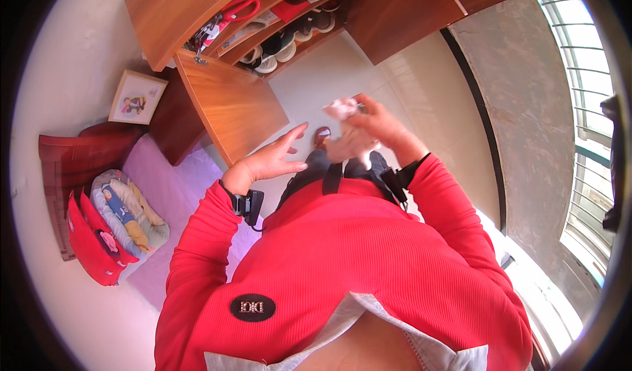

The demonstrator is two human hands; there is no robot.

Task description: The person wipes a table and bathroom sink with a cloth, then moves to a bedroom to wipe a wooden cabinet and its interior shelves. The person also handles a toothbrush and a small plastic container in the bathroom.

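Observation:
Blurred by motion, a pale pink and beige soft item (347, 143), apparently a crumpled cloth, hangs from my right hand (380, 123) in front of my waist. The fingers of that hand are curled around its upper part. My left hand (269, 157) is to the left of the item and apart from it. Its fingers are spread, with nothing in them. Behind my left hand stands an open wooden cabinet door (232, 107).
Ahead, a wooden shoe cabinet (187, 15) holds several shoes (284, 50) and a pair of red-handled scissors (242, 5). Its other door (400, 15) stands open to the right. Leftward are a framed picture (138, 97) and folded clothes (131, 210) on a purple-covered seat (170, 232).

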